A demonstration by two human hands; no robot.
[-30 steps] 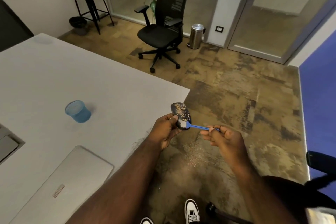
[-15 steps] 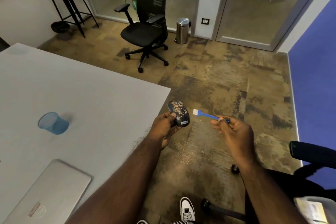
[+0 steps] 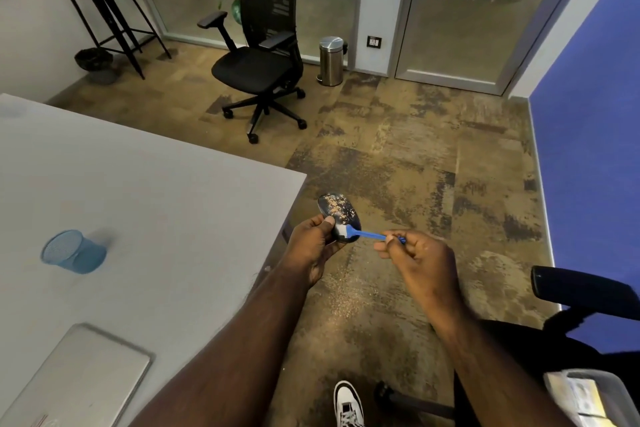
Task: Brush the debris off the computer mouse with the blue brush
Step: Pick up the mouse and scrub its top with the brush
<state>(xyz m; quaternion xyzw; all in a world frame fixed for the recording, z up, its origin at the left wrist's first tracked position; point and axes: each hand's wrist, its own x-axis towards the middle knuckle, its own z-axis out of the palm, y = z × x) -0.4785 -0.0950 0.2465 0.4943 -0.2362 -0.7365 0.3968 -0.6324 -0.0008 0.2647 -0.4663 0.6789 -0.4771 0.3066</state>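
Note:
My left hand (image 3: 313,246) holds a dark computer mouse (image 3: 337,213) out past the table's corner, over the floor. Pale gritty debris speckles the mouse's upper half. My right hand (image 3: 417,260) pinches the thin handle of the blue brush (image 3: 370,236). The brush's white bristles rest on the near end of the mouse, beside my left thumb. Fallen debris (image 3: 341,302) lies scattered on the carpet below my hands.
A grey table (image 3: 156,204) fills the left, with a blue cup (image 3: 74,251) and a closed silver laptop (image 3: 83,374) on it. A black office chair (image 3: 261,55) and a steel bin (image 3: 331,61) stand farther back. A dark armrest (image 3: 581,291) is at right.
Half a second ago the brush was lifted clear to the right of the mouse; now its bristles are back on the mouse's near end. The view has shifted slightly.

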